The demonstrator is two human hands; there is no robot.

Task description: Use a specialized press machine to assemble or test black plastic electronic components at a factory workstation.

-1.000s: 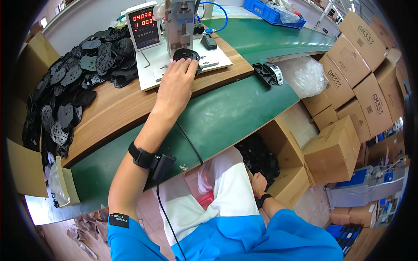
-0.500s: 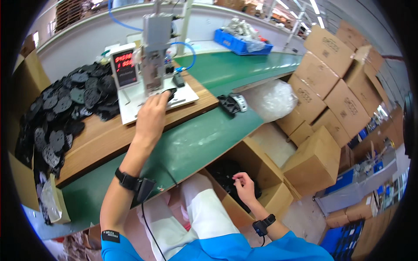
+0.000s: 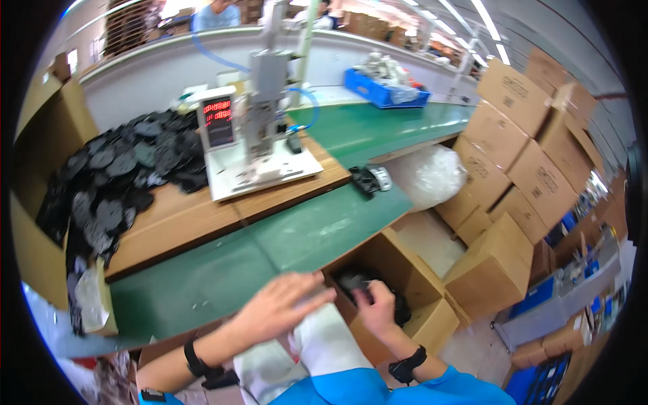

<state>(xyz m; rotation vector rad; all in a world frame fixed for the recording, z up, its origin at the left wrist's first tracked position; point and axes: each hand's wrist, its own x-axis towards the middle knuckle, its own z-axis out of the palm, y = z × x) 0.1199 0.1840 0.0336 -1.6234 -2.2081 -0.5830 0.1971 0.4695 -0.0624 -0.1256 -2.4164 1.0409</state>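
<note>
My left hand (image 3: 287,307) is over my lap, left of the open carton (image 3: 432,316). It is smeared by motion, but its fingers look stretched out and apart, with nothing visible in them. My right hand (image 3: 379,309) is above the carton's near side, thumb and fingers drawn together. Something dark shows at its fingertips, too blurred to tell from the black pieces (image 3: 399,312) lying in the carton. On the wooden board stands a small press (image 3: 265,101) with a white base plate (image 3: 226,189); neither hand touches it.
Flat black pieces (image 3: 115,165) are heaped left of the press, beside a display box with red digits (image 3: 217,121). A black-and-white object (image 3: 370,179) lies on the green table (image 3: 202,287). A blue bin (image 3: 385,91) stands behind; stacked cartons (image 3: 503,128) rise at right.
My left hand has left the press and come down toward my lap, near my right hand. The black piece at its fingertips no longer shows. My right hand remains over the carton; the view has shifted.
</note>
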